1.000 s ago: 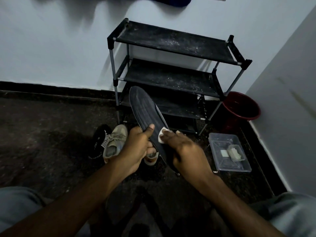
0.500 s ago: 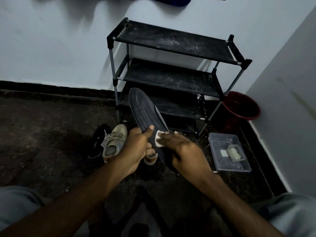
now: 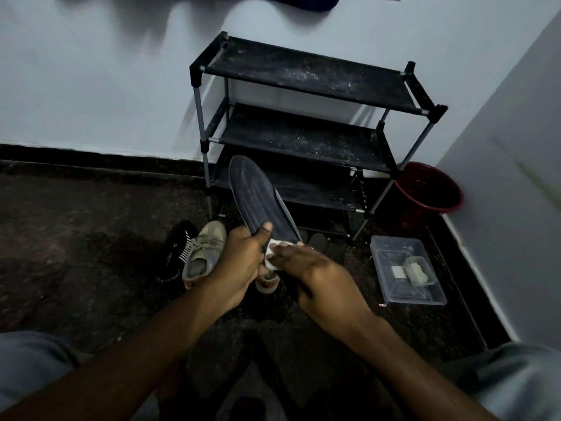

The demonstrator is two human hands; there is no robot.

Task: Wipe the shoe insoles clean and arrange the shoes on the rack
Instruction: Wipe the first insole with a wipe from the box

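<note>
My left hand (image 3: pixel 239 262) grips a long dark ribbed insole (image 3: pixel 258 199) near its heel end, thumb on top, the toe end pointing up toward the rack. My right hand (image 3: pixel 315 278) presses a small white wipe (image 3: pixel 271 253) against the insole's lower part, with its fingers over the wipe. A tan sneaker (image 3: pixel 203 253) lies on the floor just left of my left hand, beside a black shoe (image 3: pixel 177 253). Another shoe's heel (image 3: pixel 267 282) peeks out below my hands. The black three-shelf rack (image 3: pixel 303 71) stands against the wall with bare, dusty shelves.
A clear plastic tray (image 3: pixel 406 296) with small pads lies on the floor to the right. A dark red bucket (image 3: pixel 431 189) stands in the corner beside the rack. Two dark insoles (image 3: pixel 318 240) lie under the rack's front. My knees frame the bottom corners.
My right hand with the wipe has slid left and down along the insole toward my left thumb. The insole has stayed nearly still.
</note>
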